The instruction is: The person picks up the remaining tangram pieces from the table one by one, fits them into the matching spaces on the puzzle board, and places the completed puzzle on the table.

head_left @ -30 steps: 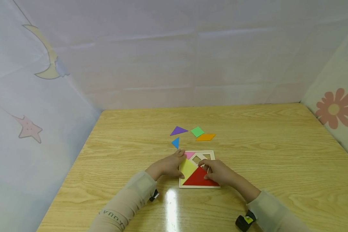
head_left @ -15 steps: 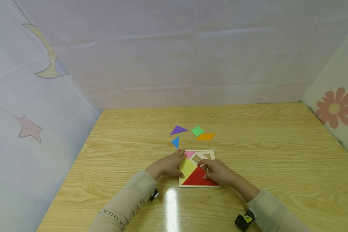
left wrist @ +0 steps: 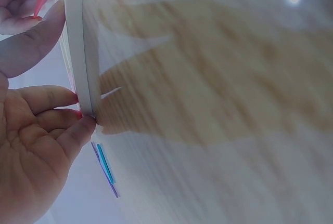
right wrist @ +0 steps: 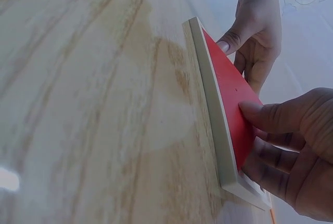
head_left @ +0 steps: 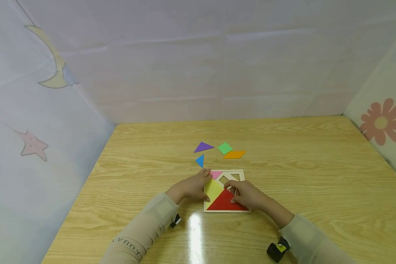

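Observation:
A red triangle [head_left: 222,204] lies at the near side of a pale wooden tangram tray [head_left: 227,211]. My right hand [head_left: 250,195] pinches it, with the thumb on its face and the fingers at its far edge, as the right wrist view shows. My left hand [head_left: 193,187] rests on the tray's left side, thumb and fingers spread and touching the rim and the yellow triangle [head_left: 213,190]. In the left wrist view the fingertips of the left hand [left wrist: 36,146] meet the tray's edge. A pink triangle [head_left: 215,175] sits in the far left corner, partly covered.
Beyond the tray lie a blue triangle [head_left: 200,160], a purple triangle [head_left: 203,147], a green square [head_left: 224,148] and an orange parallelogram [head_left: 234,154]. The wooden table [head_left: 145,154] ends at a cloth backdrop behind and at both sides.
My right hand and the red triangle have shifted very slightly left. The left hand stays in place on the tray.

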A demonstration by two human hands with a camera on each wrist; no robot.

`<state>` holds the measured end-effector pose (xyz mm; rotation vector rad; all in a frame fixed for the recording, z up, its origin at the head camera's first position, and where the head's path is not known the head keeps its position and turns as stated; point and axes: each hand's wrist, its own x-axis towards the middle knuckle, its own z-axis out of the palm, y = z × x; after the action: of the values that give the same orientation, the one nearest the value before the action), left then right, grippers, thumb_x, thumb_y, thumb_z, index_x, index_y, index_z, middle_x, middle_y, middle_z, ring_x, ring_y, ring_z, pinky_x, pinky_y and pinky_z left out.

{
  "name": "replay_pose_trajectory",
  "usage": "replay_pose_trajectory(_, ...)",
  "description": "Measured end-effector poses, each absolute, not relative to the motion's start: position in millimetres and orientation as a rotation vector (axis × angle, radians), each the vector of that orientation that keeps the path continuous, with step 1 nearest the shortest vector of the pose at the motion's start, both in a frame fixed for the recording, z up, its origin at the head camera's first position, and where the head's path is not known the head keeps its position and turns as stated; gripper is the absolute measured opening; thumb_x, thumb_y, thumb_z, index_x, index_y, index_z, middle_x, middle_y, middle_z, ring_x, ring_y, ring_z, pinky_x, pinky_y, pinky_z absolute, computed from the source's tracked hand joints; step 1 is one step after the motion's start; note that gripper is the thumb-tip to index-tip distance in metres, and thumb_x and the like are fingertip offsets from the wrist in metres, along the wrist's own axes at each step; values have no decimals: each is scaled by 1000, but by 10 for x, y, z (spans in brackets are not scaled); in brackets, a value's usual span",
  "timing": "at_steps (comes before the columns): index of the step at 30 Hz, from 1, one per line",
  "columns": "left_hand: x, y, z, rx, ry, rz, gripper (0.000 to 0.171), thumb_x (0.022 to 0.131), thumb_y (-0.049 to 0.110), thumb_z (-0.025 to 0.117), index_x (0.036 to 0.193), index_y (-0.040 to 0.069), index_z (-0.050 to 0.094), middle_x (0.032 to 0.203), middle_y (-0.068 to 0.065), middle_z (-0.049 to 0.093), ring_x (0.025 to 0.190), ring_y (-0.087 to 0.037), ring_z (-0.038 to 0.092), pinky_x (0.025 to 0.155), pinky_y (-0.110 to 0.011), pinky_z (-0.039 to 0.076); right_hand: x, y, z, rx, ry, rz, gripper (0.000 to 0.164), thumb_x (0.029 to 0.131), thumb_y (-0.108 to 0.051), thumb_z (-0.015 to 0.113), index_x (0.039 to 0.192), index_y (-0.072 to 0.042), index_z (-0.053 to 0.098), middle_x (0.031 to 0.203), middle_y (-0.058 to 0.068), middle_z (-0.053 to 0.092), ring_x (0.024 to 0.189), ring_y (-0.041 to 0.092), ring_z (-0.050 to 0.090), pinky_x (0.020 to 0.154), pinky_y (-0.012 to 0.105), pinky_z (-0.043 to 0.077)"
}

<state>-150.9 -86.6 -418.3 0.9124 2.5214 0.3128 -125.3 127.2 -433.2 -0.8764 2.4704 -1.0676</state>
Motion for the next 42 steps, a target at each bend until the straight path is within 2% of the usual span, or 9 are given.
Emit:
replay_pose_trajectory(19,-1503,-872,-4180,929,2522,329,79,73,27,68,132,-6,27,140,-19,13,128,-29,8,102,-30,16,-1246,1234,-4297,-821,2503,-983,34,72,-3,66,104,-3,56,76,-3,50,64,11,45,56,22,41)
replay_pose_trajectory(29,-1499,-872,-4183,941,2524,318,79,74,28,68,132,-6,27,140,-20,12,128,-29,8,102,-30,16,-1232,1203,-4302,-844,2562,-876,40,69,-8,70,105,3,57,76,-3,47,67,12,42,58,24,38)
replay_pose_trajectory(42,-1509,-880,-4184,931,2525,331,79,74,28,68,132,-5,26,140,-19,11,129,-28,7,102,-29,15,-1219,1183,-4299,-883,2609,-773,40,70,-12,70,105,1,57,73,-3,42,63,10,39,55,22,36)
